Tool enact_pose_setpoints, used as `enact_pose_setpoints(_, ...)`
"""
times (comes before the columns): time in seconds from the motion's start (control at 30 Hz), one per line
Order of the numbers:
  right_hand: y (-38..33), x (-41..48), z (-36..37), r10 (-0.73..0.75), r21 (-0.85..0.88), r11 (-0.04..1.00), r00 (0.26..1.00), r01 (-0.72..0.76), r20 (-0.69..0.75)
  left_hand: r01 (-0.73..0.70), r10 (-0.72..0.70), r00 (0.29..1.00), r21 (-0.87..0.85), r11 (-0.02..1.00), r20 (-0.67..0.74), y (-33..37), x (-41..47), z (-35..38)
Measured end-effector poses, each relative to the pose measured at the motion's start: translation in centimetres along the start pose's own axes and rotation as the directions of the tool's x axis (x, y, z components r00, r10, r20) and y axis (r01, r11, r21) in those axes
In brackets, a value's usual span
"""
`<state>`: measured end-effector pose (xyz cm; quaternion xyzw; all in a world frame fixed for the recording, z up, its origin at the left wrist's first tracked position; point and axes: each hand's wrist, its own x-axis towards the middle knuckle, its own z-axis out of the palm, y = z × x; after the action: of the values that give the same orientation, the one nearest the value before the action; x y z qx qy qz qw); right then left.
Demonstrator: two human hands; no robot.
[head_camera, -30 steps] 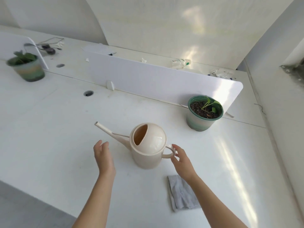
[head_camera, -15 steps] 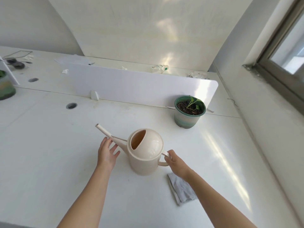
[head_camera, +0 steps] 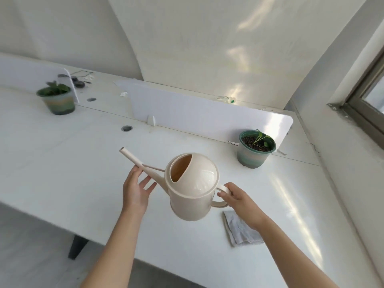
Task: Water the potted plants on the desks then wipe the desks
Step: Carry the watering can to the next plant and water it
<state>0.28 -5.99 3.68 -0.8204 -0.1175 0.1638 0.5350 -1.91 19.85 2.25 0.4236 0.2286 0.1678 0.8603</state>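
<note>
A cream watering can (head_camera: 193, 186) hangs above the white desk (head_camera: 62, 163), its long spout pointing up and left. My right hand (head_camera: 239, 201) grips its handle. My left hand (head_camera: 136, 189) is under the spout with fingers spread, touching it. A green pot with a small seedling (head_camera: 256, 148) stands at the back right by the divider. A second green potted plant (head_camera: 56, 99) stands far left. A grey cloth (head_camera: 241, 230) lies flat on the desk below my right forearm.
A white divider panel (head_camera: 207, 117) runs across the back of the desk. A cable hole (head_camera: 126, 128) sits left of centre. A plastic bottle (head_camera: 225, 99) and cables (head_camera: 80, 80) lie beyond the divider. A window frame (head_camera: 365, 100) is at the right.
The watering can has been lifted off the desk by my right hand. My left hand moved up under the spout. The view swung back left, showing the far-left plant again.
</note>
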Motion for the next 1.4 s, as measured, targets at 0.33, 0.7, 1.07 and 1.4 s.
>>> enact_pose_setpoints(0.33, -3.8, -4.2, 9.0, -0.151, 0.197, 0.976, 0.940, 0.093, 0.306, -0.252, 0.254, 0.941, 0.036, 0.967, -0.224, 5.9, -13.1, -11.8)
enact_pose_setpoints(0.7, -9.3, -6.3, 24.8, -0.138, 0.129, 0.989, 0.788, 0.075, 0.600, -0.335, 0.301, 0.853, -0.006, 0.942, -0.426, 11.8, -19.8, -27.4)
enact_pose_setpoints(1.07, -16.8, -2.6, 42.0, -0.138, 0.072, 0.990, 0.692, 0.124, 0.708, -0.368, 0.294, 0.789, -0.031, 0.929, -0.539, 22.6, -16.3, -41.3)
enact_pose_setpoints(1.4, -22.5, 6.5, 53.7, -0.146, 0.096, 0.989, 0.715, 0.110, 0.684, -0.365, 0.291, 0.758, -0.011, 0.931, -0.584, 29.8, -6.7, -48.9)
